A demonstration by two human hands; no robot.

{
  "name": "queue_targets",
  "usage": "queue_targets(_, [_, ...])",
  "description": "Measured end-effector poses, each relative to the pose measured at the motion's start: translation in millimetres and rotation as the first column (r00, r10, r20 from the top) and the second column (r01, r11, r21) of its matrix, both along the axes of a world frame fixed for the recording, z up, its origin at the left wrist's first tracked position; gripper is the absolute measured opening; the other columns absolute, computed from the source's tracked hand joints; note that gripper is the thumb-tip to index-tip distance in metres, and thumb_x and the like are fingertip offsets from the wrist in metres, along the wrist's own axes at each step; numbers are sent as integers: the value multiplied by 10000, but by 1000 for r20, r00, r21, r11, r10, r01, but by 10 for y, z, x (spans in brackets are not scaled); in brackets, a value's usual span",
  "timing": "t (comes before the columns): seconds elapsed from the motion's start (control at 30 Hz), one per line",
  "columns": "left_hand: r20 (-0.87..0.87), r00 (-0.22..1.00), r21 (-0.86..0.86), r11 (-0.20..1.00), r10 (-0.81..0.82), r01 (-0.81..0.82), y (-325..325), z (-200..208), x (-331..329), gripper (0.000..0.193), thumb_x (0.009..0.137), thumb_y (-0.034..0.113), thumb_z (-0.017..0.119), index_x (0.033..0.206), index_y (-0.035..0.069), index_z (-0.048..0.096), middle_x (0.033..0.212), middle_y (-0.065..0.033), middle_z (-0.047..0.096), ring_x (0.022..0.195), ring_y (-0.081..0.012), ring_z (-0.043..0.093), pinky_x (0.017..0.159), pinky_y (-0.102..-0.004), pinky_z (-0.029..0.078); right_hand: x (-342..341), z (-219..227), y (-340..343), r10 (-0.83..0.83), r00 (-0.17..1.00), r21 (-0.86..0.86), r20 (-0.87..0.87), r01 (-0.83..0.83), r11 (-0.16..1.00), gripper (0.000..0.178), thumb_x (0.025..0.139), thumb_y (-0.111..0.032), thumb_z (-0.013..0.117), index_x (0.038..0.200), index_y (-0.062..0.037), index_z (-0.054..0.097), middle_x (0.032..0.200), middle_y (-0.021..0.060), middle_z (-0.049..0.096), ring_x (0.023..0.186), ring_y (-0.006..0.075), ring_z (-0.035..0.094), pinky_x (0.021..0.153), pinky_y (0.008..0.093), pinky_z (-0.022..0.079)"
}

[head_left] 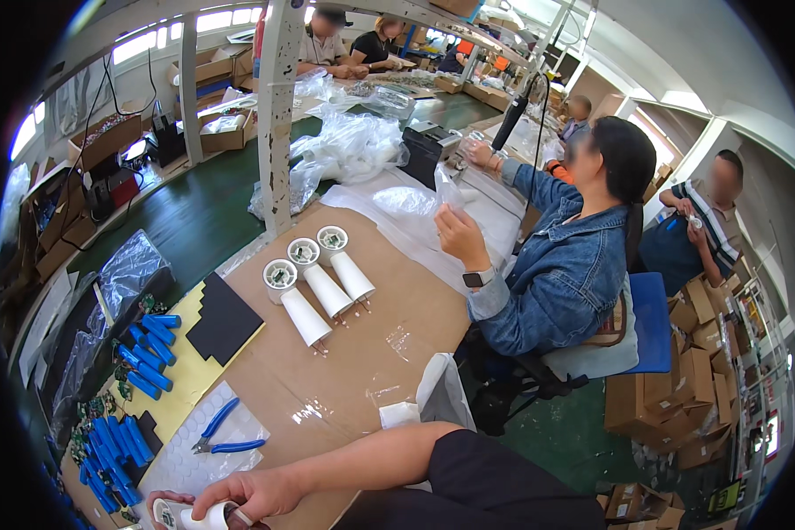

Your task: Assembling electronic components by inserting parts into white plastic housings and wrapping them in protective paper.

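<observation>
White cylinder held low at the near edge of the bench, long axis running left to right.

The right hand [256,493] is closed from above around a white cylindrical part [190,515], whose round end is turned to the left, where the fingertips of the left hand [155,502] are met just beside it; whether that grip is closed cannot be told, most of it being cut off by the picture's edge. Blue-handled pliers [225,433] are laid just beyond the grip, and three like white cylinders [322,283] are lined up well beyond it, farther up the bench [371,353].
</observation>
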State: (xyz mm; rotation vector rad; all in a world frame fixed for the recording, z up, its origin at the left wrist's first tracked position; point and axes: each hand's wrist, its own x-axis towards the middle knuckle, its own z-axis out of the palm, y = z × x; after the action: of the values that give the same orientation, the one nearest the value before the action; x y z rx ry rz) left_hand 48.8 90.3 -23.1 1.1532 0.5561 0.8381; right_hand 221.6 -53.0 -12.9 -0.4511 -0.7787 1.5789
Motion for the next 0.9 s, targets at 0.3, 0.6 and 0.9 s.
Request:
queue_targets(0.3, [23,1000,-14,1000,-13,14,-49,21,37,525,936,464,386,1074,-9,570,935,-160,646,846,-282,642,768,-400,543,-31,-59,42,39,999,38,27,-40,998,490,865,-6,620,1328,-112,500,835,111,650,609,170,677,490,263,574])
queue_targets(0.6, [-65,997,78,997,33,-27,-90,-15,-8,505,918,468,381,1065,16,547,921,-154,624,848,-281,619,765,-402,533,-22,-67,19,105,994,34,35,-106,994,473,824,33,657,1259,-98,527,817,113,663,638,174,689,472,263,572])
queue_targets(0.9, [-87,993,-108,992,-73,64,237,-372,-251,397,1029,349,444,1164,-17,517,1009,-200,619,855,-303,640,734,-394,568,72,-40,51,28,996,-10,84,-27,1000,482,930,-102,631,1386,-138,480,861,94,638,641,161,679,545,266,563])
